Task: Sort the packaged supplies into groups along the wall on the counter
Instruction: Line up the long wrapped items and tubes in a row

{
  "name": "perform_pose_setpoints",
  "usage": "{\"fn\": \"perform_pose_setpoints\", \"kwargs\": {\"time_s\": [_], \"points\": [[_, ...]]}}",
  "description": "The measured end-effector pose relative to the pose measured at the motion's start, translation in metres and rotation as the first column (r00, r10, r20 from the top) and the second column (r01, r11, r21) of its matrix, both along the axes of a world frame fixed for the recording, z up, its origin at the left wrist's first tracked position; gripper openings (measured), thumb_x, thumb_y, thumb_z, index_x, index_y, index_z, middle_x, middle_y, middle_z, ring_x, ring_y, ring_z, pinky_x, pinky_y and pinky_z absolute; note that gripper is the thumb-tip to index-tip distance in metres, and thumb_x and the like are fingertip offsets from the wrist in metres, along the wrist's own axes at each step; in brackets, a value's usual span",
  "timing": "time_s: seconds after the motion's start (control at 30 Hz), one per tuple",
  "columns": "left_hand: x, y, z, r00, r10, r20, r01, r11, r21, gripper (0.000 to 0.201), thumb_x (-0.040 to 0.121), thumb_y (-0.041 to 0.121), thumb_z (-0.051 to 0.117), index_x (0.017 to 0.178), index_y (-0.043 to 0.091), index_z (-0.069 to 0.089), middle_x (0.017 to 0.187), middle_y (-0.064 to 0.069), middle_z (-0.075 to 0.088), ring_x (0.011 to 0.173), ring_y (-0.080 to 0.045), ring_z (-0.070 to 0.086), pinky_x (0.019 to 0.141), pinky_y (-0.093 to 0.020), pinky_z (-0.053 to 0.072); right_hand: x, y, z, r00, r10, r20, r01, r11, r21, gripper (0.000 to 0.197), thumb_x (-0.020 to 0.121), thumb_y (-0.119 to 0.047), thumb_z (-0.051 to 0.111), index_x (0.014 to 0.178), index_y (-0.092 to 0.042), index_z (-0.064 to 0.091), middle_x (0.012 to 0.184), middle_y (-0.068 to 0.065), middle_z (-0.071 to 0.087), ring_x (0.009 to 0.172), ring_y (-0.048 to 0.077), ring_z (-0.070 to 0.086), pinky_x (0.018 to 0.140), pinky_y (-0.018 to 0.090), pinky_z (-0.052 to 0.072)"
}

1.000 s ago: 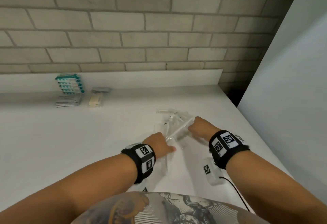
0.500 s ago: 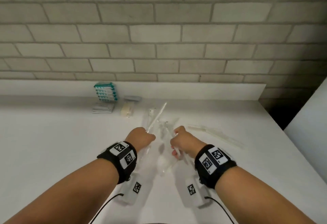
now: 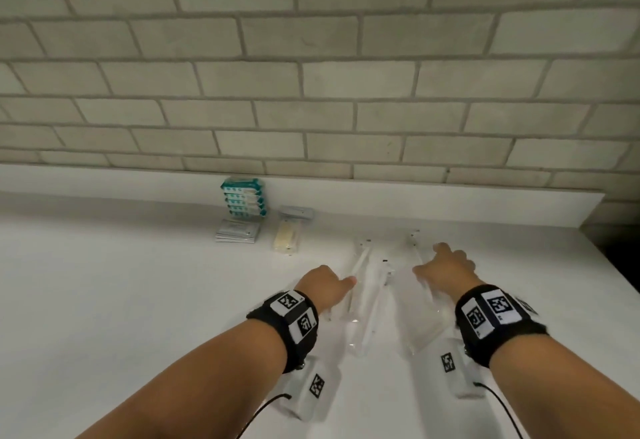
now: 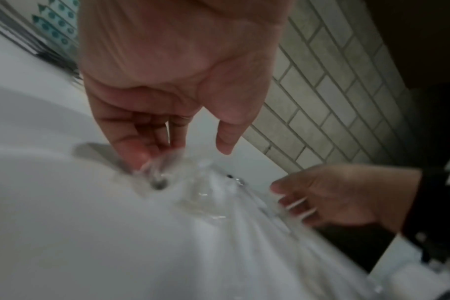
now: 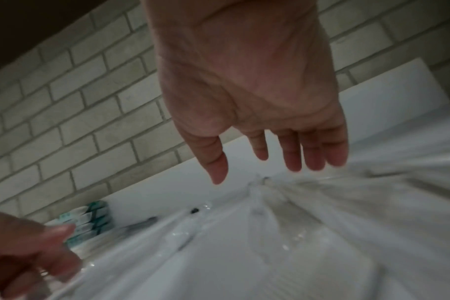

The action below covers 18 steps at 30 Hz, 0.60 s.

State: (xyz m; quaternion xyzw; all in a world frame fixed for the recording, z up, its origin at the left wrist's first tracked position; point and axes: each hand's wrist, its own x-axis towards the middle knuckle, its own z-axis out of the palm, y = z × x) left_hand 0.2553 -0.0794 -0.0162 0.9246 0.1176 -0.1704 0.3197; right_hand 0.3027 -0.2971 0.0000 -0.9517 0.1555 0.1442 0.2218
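Clear packaged supplies [image 3: 372, 286]: on white desk [image 3: 121, 300] between hands; left hand [image 3: 325, 288] pinches one, right hand [image 3: 446, 270] spread above. Brick wall [image 3: 311, 75] beyond.

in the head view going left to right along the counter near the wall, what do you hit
teal packet stack with flat grey sachets in front → cream packet → left hand → clear wrappers → right hand

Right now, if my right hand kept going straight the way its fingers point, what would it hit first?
Probably the low white backsplash under the brick wall; the right hand points toward it, beyond the clear packets' far ends.
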Motion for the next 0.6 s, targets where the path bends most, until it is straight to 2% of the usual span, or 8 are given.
{"fn": "perform_pose_setpoints", "kwargs": {"time_s": [0.07, 0.13, 0.23, 0.33, 0.4, 0.47, 0.53, 0.6], "points": [[0.005, 0.011, -0.006, 0.999, 0.003, 0.050, -0.005, 0.999, 0.034, 0.049, 0.090, 0.048, 0.052, 0.119, 0.009, 0.059, 0.112, -0.003, 0.062, 0.107, -0.021, 0.061, 0.084, -0.026, 0.045, -0.003, 0.010, 0.003, 0.989, 0.075, 0.125, -0.068, 0.996, -0.059, 0.059, 0.088, -0.034, 0.056, 0.142, -0.021, 0.037, 0.137, 0.014, 0.040, 0.125, 0.034, 0.041, 0.101, 0.042, 0.042], [0.006, 0.017, -0.012, 0.997, 0.000, 0.075, -0.001, 1.000, 0.016, 0.053, 0.086, 0.046, 0.059, 0.130, 0.016, 0.053, 0.130, -0.002, 0.054, 0.114, -0.019, 0.057, 0.091, -0.026, 0.044, -0.011, 0.033, 0.002, 0.969, 0.180, 0.168, -0.190, 0.981, 0.042, 0.045, 0.091, -0.030, 0.053, 0.135, -0.023, 0.048, 0.134, 0.010, 0.043, 0.116, 0.029, 0.052, 0.096, 0.039, 0.048], [0.006, 0.017, -0.014, 0.997, -0.058, 0.044, 0.058, 0.998, -0.003, 0.054, 0.081, 0.042, 0.068, 0.125, 0.015, 0.052, 0.119, -0.002, 0.058, 0.102, -0.017, 0.060, 0.079, -0.024, 0.045, -0.026, 0.070, -0.007, 0.923, 0.378, 0.067, -0.383, 0.918, 0.100, 0.039, 0.093, -0.028, 0.052, 0.132, -0.023, 0.052, 0.131, 0.006, 0.049, 0.106, 0.024, 0.060, 0.085, 0.031, 0.051], [0.004, 0.016, -0.012, 0.992, -0.129, 0.005, 0.128, 0.989, 0.075, 0.026, 0.081, 0.030, 0.068, 0.095, 0.011, 0.058, 0.083, 0.001, 0.062, 0.082, -0.018, 0.063, 0.061, -0.023, 0.043, -0.039, 0.086, -0.010, 0.867, 0.498, 0.003, -0.498, 0.867, 0.019, 0.055, 0.092, -0.037, 0.054, 0.143, -0.026, 0.039, 0.138, 0.005, 0.049, 0.125, 0.024, 0.047, 0.098, 0.034, 0.044], [0.001, 0.020, -0.011, 0.988, -0.154, -0.030, 0.156, 0.984, 0.085, 0.021, 0.078, 0.030, 0.068, 0.073, 0.013, 0.055, 0.065, 0.002, 0.060, 0.071, -0.019, 0.064, 0.055, -0.024, 0.042, -0.043, 0.084, -0.011, 0.830, 0.557, -0.047, -0.558, 0.827, -0.061, 0.059, 0.092, -0.045, 0.051, 0.147, -0.032, 0.032, 0.139, 0.006, 0.044, 0.132, 0.027, 0.036, 0.103, 0.039, 0.039], [-0.004, 0.025, -0.006, 0.979, -0.198, -0.047, 0.202, 0.974, 0.106, 0.015, 0.081, 0.024, 0.062, 0.074, 0.011, 0.058, 0.070, 0.000, 0.063, 0.080, -0.023, 0.068, 0.061, -0.026, 0.048, -0.045, 0.078, -0.012, 0.797, 0.595, -0.101, -0.604, 0.785, -0.138, 0.058, 0.091, -0.050, 0.048, 0.145, -0.036, 0.033, 0.137, 0.004, 0.041, 0.130, 0.027, 0.033, 0.103, 0.042, 0.039], [-0.009, 0.033, 0.000, 0.979, -0.201, -0.025, 0.203, 0.964, 0.170, 0.017, 0.085, 0.017, 0.054, 0.098, 0.008, 0.061, 0.096, -0.005, 0.065, 0.096, -0.025, 0.065, 0.079, -0.031, 0.052, -0.044, 0.069, -0.013, 0.789, 0.605, -0.110, -0.614, 0.770, -0.173, 0.054, 0.089, -0.052, 0.047, 0.141, -0.038, 0.040, 0.134, 0.001, 0.042, 0.125, 0.026, 0.036, 0.100, 0.041, 0.040], [-0.012, 0.042, 0.004, 0.986, -0.158, 0.050, 0.144, 0.966, 0.215, 0.027, 0.086, 0.016, 0.050, 0.111, 0.014, 0.060, 0.112, -0.004, 0.062, 0.102, -0.024, 0.060, 0.090, -0.035, 0.050, -0.043, 0.060, -0.011, 0.802, 0.585, -0.116, -0.597, 0.784, -0.171, 0.051, 0.089, -0.051, 0.047, 0.139, -0.037, 0.043, 0.133, -0.001, 0.042, 0.123, 0.024, 0.038, 0.098, 0.039, 0.040]]}}
